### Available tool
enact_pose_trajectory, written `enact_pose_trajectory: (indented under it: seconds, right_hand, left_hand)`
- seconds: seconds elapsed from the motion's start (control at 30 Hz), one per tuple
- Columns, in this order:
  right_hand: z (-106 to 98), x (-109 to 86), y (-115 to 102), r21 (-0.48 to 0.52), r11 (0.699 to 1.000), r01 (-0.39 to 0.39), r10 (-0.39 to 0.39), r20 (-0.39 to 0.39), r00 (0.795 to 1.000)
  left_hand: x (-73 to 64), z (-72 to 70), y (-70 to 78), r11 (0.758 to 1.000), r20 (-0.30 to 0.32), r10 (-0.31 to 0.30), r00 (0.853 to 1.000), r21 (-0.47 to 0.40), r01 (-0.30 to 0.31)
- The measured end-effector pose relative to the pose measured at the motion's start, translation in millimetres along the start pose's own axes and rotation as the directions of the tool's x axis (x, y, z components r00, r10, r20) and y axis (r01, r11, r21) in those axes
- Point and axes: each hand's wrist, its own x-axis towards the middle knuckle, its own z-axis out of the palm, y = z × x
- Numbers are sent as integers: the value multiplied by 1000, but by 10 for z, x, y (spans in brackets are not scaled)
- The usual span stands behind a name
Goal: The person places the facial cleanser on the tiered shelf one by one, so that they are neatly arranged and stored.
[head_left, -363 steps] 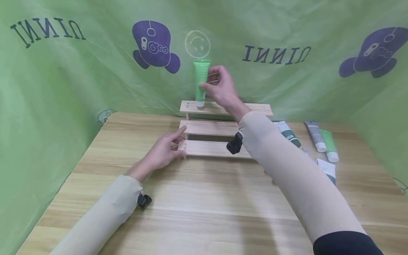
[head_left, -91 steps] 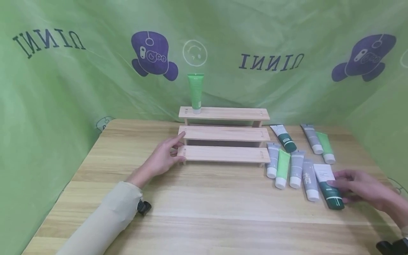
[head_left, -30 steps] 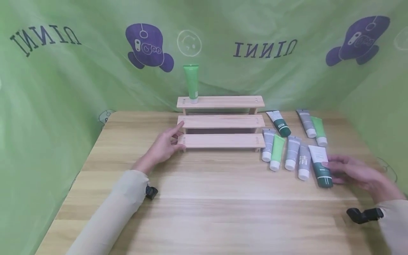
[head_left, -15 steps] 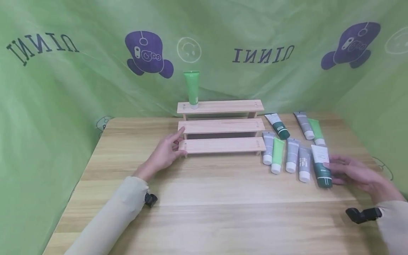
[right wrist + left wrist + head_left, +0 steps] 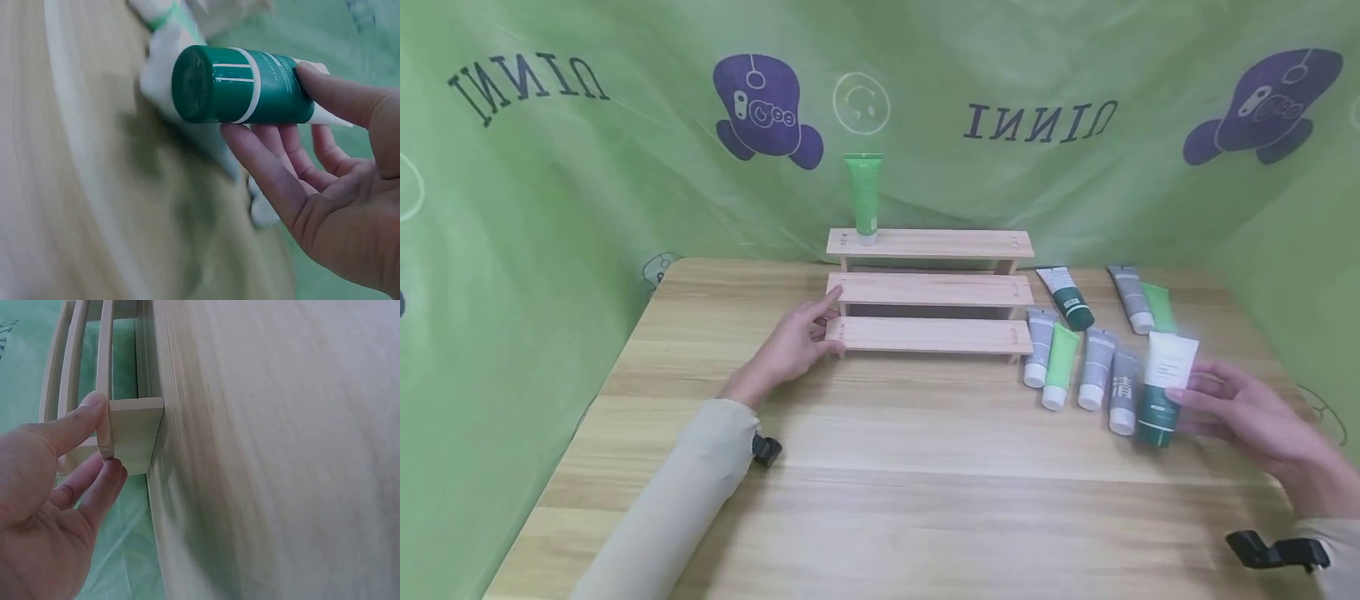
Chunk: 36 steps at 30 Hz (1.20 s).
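A three-tier wooden display rack point(image 5: 928, 335) stands at the back of the table. My left hand point(image 5: 786, 346) grips its left end; in the left wrist view, thumb and fingers pinch the end of the lowest board point(image 5: 105, 419). On the top tier, at the left, a bright green tube point(image 5: 866, 198) stands upright on its white cap. My right hand point(image 5: 1251, 417) holds a white and dark green squeeze tube point(image 5: 1163, 392) between thumb and fingers. That tube is tilted up with its dark green cap low, and in the right wrist view the cap point(image 5: 194, 84) hangs over the table.
Right of the rack lie several tubes: a grey one point(image 5: 1039, 348), a light green one point(image 5: 1061, 367), further grey ones point(image 5: 1097, 367), and another white and dark green one point(image 5: 1066, 297). Farther back are a grey tube point(image 5: 1131, 298) and a green one point(image 5: 1160, 308). A green curtain point(image 5: 925, 183) hangs behind.
Earlier, my right hand set the green tube on the top tier, then moved to the white and dark green tube. That tube, lying flat a second ago, is now raised. My left hand stays on the rack.
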Motion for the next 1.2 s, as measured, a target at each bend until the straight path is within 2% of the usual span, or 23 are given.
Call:
enact_pose_trajectory:
  seconds: [0.1,0.17,0.23,0.27,0.43,0.53,0.7,0.93,1.2]
  right_hand:
    - [202,25,-134,-195,981,9,-19,-47,999]
    - [344,64,-236,-337,941,-1,-27,-79,997]
    - [480,112,-338,-430,903,-1,-47,-102,994]
    - [554,141,-383,-432,902,9,-63,-111,992]
    - [894,324,-578,-314,943,110,-151,-109,983]
    - [1079,446,-692,-246,956,157,-188,-108,976]
    - [1338,667,-849,-172,966,193,-218,-140,966]
    - [1629,1020,-1072,-223,954,200,-243,-183,953]
    - [1902,1327,-1359,-250,943,219,-273,-208,939]
  left_hand:
    - [6,7,1,1000,2,-13,1000,-5,13]
    - [8,11,3,1000,1,-19,1000,-4,19]
    - [6,13,6,1000,-3,-21,1000,-2,21]
    - [4,15,7,1000,-6,-20,1000,-2,20]
    - [-3,21,9,1000,-5,-15,1000,-8,15]
    - [-11,17,6,1000,-7,-21,1000,-2,21]
    - [-7,11,-1,1000,-4,-18,1000,1,18]
    - [8,1,4,1000,-5,-14,1000,-1,14]
    - [-3,-7,-9,1000,-9,-4,1000,17,5]
